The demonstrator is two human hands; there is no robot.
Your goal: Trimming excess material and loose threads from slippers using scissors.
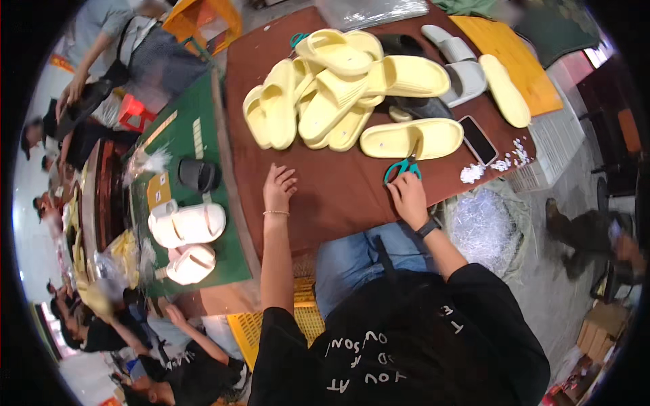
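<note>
My right hand [409, 197] is closed at the handles of the teal scissors [391, 170]. Their blades point away from me, over the near edge of a pale yellow slipper [440, 137] lying crosswise on the brown tabletop [325, 203]. My left hand [278, 187] is at the table's left part, empty, with its fingers loosely bent and apart. Beyond both hands rises a heap of yellow slippers [335, 101], stacked on one another. Another yellow slipper [505, 91] lies alone at the far right.
Right of the heap are grey slippers [465, 82], a phone [478, 140] and white scraps [472, 173]. A bag of clear plastic bits [484, 227] stands at the table's right edge. The green table [233, 260] at left carries white slippers [203, 224] and a black slipper [198, 175]. Other people are at left.
</note>
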